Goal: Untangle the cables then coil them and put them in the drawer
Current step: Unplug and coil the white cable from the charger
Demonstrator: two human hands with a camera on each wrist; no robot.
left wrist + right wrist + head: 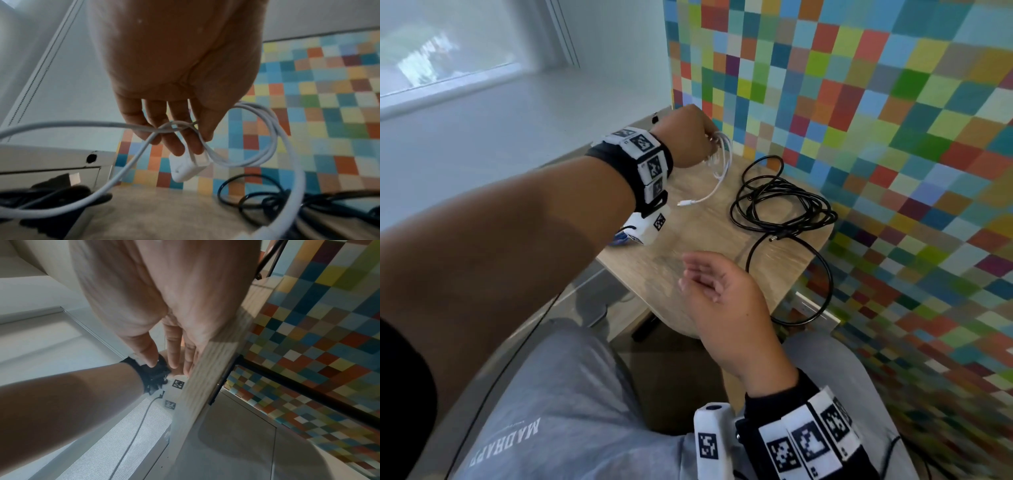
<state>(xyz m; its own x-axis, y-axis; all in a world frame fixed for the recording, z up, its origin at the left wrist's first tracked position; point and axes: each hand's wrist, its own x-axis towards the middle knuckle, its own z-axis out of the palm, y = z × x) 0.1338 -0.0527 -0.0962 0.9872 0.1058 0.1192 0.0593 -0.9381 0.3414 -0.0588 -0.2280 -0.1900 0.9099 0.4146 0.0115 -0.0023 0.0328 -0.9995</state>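
Above the far end of the desk (661, 260), the white cable (267, 129) is held bunched in loose loops by the left hand (685, 137), whose fingers (174, 142) are curled round the strands; that grip is clenched on the cable. A white charger block (189, 168) hangs just below the fingertips, and a free end with a connector trails down to the desk surface. The right hand (722, 291) hovers near the front edge with its fingers relaxed, its grip released and empty. The black cable (780, 202) lies in a loose pile on the desk beside the patterned wall, with one long loop hanging over the desk edge.

Several risks are judged likely from here. The white loops appear crossed over one another near the fingers, so a knot could be tightened if the trailing end is pulled without the crossing being cleared first. The coil could spring apart if the hold is loosened, since no tie is seen. The hanging block could swing and catch the black pile as the hand is moved. The overhanging black loop could drag the rest of that cable off the desk if it is snagged. No drawer can be made out with certainty.
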